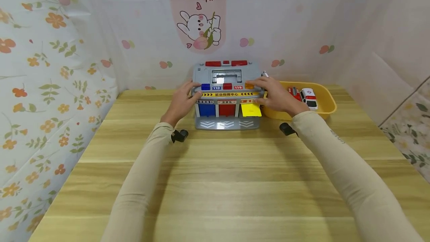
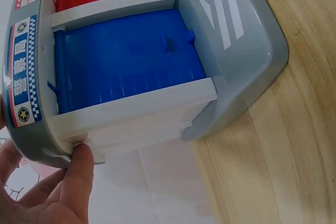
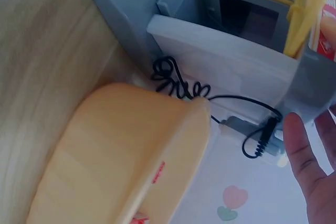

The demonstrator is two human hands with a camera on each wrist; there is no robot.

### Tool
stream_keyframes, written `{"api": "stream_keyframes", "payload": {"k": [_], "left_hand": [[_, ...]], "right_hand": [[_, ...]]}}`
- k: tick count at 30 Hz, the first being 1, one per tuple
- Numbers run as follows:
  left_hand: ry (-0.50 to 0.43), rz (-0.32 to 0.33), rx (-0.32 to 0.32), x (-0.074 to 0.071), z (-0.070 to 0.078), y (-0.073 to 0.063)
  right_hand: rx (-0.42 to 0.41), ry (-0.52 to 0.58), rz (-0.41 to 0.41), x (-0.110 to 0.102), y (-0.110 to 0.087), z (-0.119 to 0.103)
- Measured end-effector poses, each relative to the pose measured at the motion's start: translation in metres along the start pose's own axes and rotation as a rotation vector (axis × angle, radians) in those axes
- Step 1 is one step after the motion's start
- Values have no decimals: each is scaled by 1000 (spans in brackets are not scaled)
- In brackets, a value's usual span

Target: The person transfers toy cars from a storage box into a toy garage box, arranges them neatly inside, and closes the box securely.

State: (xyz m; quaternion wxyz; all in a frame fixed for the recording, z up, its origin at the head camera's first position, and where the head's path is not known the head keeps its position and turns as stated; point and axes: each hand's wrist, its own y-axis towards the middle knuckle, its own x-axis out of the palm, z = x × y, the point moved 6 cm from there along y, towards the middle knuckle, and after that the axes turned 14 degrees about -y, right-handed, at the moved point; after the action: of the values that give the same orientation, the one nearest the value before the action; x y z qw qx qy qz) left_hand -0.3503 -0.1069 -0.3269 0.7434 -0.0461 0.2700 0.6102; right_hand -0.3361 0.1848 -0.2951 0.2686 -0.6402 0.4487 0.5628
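Observation:
A grey toy garage [image 1: 226, 94] stands at the back of the table, with a blue door [image 1: 206, 110], a red door [image 1: 227, 110] and a yellow door [image 1: 251, 110]. The yellow door is swung up and outward; the other two are down. My left hand [image 1: 181, 102] grips the roof's left end, its thumb [image 2: 79, 177] under the roof edge against the white side wall. At the right end, my right hand [image 1: 279, 96] holds the roof corner, fingers on top by an orange light and thumb on the front beside the yellow door.
Close against the garage's right side is a yellow bin [image 1: 324, 96] holding a white-and-red toy ambulance [image 1: 309, 98] and a red toy vehicle [image 1: 294, 92]. A coiled black cable with a plug [image 3: 268, 129] hangs between garage and bin. Printed cloth [image 1: 144, 29] hangs behind the table.

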Motion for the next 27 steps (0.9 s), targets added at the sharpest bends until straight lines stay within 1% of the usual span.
{"api": "stream_keyframes", "payload": {"k": [5, 10, 14, 21, 27], "left_hand": [[3, 16, -6, 1, -3, 0], [7, 24, 10, 2, -1, 0], [-7, 30, 1, 1, -2, 0], [-12, 40, 4, 1, -1, -1], [-25, 40, 11, 2, -1, 0]], "right_hand": [[9, -9, -34, -3, 0, 1], [49, 6, -56, -8, -1, 5], [69, -7, -55, -12, -4, 12], [85, 9, -15, -18, -12, 28], [121, -11, -28, -20, -19, 45]]}}
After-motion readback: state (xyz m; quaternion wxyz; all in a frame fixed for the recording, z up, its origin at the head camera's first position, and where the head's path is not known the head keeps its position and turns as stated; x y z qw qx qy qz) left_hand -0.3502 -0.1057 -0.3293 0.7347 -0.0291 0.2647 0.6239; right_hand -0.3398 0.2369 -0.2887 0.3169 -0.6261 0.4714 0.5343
